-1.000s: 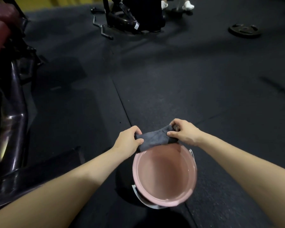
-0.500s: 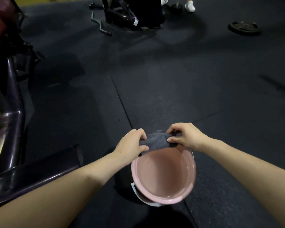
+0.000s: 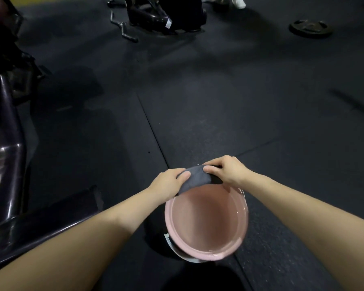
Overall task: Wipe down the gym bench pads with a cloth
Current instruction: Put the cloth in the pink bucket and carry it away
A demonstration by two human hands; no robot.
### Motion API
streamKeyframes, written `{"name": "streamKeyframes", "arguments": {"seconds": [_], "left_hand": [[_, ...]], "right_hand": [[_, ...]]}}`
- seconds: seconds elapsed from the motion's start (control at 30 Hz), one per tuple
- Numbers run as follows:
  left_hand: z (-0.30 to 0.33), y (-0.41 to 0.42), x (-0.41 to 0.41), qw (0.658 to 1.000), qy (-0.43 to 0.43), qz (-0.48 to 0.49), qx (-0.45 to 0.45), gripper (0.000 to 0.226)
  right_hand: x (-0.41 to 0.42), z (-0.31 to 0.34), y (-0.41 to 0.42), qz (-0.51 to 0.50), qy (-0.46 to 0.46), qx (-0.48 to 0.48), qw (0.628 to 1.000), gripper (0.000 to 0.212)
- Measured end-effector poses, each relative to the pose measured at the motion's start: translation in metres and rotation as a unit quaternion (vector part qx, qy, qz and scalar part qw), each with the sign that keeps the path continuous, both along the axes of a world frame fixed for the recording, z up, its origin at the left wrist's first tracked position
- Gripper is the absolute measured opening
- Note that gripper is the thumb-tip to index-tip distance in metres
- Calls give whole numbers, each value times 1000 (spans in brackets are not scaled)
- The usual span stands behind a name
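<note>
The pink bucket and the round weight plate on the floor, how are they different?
The pink bucket is pale pink; the weight plate is dark. The bucket is deep and open-topped, while the plate lies flat on the floor. The bucket sits near, right below the hands wringing a cloth; the plate lies far off, alone. Both are round and rest on the black floor mats.

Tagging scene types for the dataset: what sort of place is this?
Most likely a gym floor. A weight plate lies on dark rubber floor mats, a curl bar rests beside a machine base, and a dark equipment frame stands on the left.
</note>
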State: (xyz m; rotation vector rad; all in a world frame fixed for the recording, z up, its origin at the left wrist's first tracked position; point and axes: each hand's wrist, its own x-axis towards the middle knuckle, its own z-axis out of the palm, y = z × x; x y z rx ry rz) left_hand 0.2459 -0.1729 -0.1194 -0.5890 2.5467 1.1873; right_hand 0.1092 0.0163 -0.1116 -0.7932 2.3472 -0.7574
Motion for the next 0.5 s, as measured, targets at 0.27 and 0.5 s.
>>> {"name": "streamKeyframes", "arguments": {"seconds": [0.27, 0.5], "left_hand": [[-13, 1, -2, 998, -5, 44, 45, 23], [1, 1, -5, 1000, -10, 24, -4, 26]], "right_hand": [[0, -8, -5, -12, -29, 1, 1000, 21], [1, 8, 7, -11, -18, 12, 1000, 25]]}}
